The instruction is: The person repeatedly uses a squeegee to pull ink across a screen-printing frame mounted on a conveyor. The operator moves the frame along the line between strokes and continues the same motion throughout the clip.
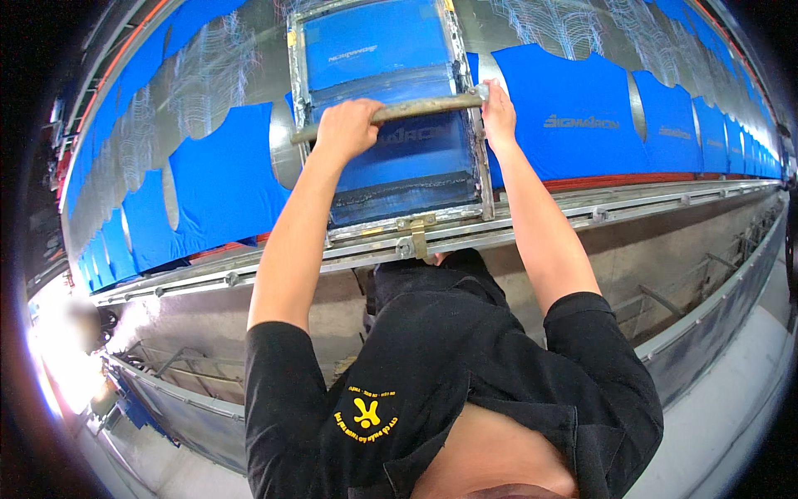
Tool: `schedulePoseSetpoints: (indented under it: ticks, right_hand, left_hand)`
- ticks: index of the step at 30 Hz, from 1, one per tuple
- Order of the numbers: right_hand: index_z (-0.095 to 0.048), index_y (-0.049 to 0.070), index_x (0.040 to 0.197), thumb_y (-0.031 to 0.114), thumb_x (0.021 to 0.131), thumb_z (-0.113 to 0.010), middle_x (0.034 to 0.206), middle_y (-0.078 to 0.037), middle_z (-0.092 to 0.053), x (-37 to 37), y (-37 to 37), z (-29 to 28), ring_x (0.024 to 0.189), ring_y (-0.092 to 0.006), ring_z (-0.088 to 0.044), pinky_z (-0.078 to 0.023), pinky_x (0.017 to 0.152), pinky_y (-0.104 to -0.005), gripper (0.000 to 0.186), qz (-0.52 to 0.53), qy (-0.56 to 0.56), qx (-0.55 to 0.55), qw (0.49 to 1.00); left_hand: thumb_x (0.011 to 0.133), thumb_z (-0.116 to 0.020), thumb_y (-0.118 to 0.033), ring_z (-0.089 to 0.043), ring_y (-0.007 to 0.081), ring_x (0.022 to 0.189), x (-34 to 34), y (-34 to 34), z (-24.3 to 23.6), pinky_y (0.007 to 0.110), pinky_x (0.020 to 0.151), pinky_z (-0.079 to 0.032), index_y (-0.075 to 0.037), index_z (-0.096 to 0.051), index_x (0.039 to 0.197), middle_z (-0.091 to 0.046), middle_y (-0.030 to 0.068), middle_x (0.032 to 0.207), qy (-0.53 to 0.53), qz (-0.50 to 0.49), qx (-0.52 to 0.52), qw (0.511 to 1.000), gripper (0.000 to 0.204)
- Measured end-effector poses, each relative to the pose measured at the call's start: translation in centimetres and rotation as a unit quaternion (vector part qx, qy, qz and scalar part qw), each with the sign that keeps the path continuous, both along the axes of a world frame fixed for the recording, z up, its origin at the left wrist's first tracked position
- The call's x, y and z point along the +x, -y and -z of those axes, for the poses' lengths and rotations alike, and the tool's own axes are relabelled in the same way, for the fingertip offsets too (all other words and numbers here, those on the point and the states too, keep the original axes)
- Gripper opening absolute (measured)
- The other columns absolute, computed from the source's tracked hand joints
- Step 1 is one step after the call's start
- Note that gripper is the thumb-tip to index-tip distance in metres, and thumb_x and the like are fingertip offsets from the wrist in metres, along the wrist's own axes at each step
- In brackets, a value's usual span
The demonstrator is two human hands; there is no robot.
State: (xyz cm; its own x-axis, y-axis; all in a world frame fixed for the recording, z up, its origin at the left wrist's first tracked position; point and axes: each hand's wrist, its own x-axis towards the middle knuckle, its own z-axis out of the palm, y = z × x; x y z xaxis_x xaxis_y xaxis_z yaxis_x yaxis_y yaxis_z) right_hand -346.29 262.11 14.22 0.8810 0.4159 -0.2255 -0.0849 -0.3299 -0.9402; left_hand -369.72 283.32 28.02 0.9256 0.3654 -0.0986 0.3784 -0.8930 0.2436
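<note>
A squeegee with a long bar lies crosswise over a screen-printing frame. My left hand is closed around the bar, left of its middle. At the bar's right end, beside the frame's right rail, my right hand grips it with bent fingers; the thumb side is partly hidden. Through the mesh shows blue fabric with dark lettering. A band of dark ink lies across the mesh near the frame's close end, and another dark strip runs beyond the bar.
Blue cut fabric pieces lie in rows along the long table, several with dark print. A metal rail with stops runs along the close edge, and a clamp sits at the frame's end. Behind me stands a long metal-sided table.
</note>
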Motion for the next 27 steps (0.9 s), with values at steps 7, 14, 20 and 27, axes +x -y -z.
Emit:
schedulePoseSetpoints:
  ticks: [7, 14, 20, 27]
  right_hand:
    - [-0.073, 0.010, 0.130, 0.051, 0.114, -0.048, 0.074, 0.003, -0.053, -0.4, 1.0, -0.6, 0.061, -0.0057, -0.043, -0.031, 0.053, -0.0273, 0.051, 0.032, 0.017, 0.023, 0.999]
    - [-0.073, 0.009, 0.129, 0.052, 0.113, -0.048, 0.078, 0.002, -0.057, -0.2, -0.1, -1.0, 0.068, -0.0095, -0.049, -0.039, 0.061, -0.0296, 0.052, 0.037, -0.005, 0.046, 0.998]
    - [-0.069, 0.011, 0.136, 0.039, 0.111, -0.050, 0.109, -0.019, -0.077, 2.8, 0.1, 3.6, 0.100, -0.0344, -0.072, -0.054, 0.090, -0.0454, 0.042, -0.026, 0.092, -0.002, 0.995]
    - [-0.069, 0.001, 0.132, 0.044, 0.114, -0.049, 0.110, -0.004, -0.069, 7.2, 0.3, 8.0, 0.096, -0.0152, -0.064, -0.051, 0.084, -0.0338, 0.051, -0.003, 0.056, 0.149, 0.987]
  left_hand:
    - [0.082, -0.070, -0.008, -0.070, 0.0307, 0.115, 0.4, 0.9, 3.9, 0.046, 0.097, -0.060, -0.018, -0.075, 0.127, -0.074, 0.0043, 0.128, 0.013, -0.031, -0.001, 0.999, 0.047]
    - [0.081, -0.072, -0.009, -0.070, 0.0323, 0.121, -2.0, 4.0, 4.7, 0.048, 0.100, -0.058, -0.021, -0.073, 0.130, -0.074, 0.0052, 0.134, 0.018, -0.078, -0.010, 0.997, 0.051]
    - [0.073, -0.078, -0.003, -0.067, 0.0296, 0.127, -10.7, 13.6, 5.8, 0.045, 0.103, -0.058, -0.018, -0.068, 0.136, -0.071, 0.0055, 0.136, -0.001, -0.088, -0.057, 0.995, 0.066]
    - [0.077, -0.080, -0.013, -0.064, 0.0286, 0.131, -10.5, 13.5, 5.6, 0.044, 0.107, -0.055, -0.015, -0.070, 0.134, -0.070, 0.0046, 0.139, 0.024, -0.010, -0.064, 0.998, 0.058]
